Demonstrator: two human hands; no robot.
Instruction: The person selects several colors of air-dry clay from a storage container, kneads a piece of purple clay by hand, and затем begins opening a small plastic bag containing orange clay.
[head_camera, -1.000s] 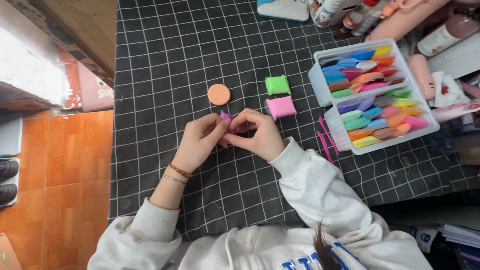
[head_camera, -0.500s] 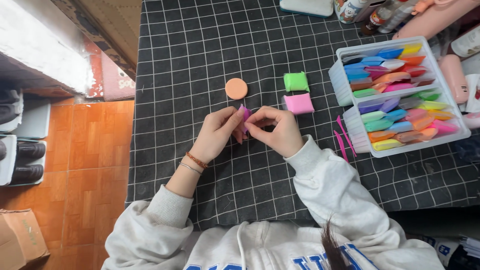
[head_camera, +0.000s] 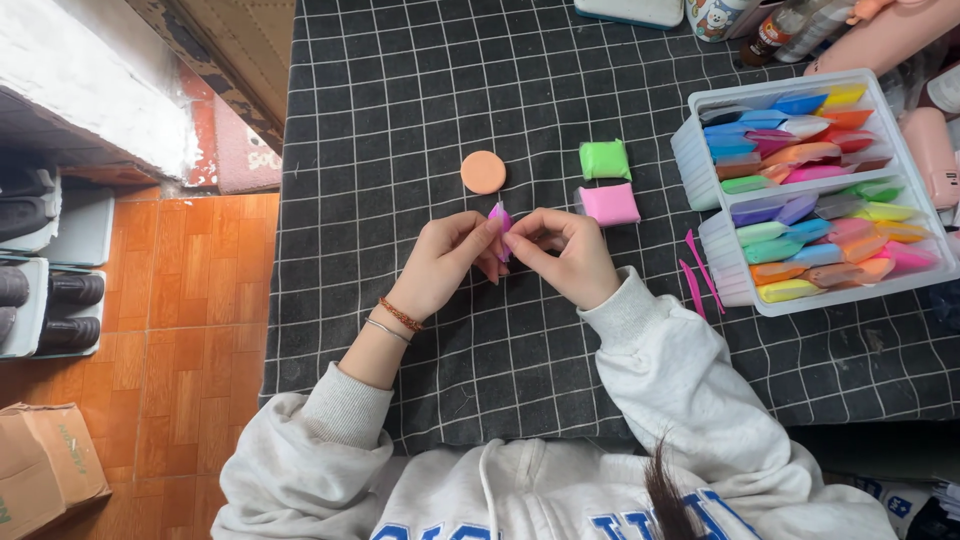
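Fingers of left hand (head_camera: 445, 262) and right hand (head_camera: 565, 255) pinch pink clay piece (head_camera: 499, 218).

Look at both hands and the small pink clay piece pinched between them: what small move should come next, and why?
Probably keep pinching and shaping. The small pink clay piece sits between the left hand and right hand, held just above the gridded mat. It looks unfinished beside the flat orange disc.
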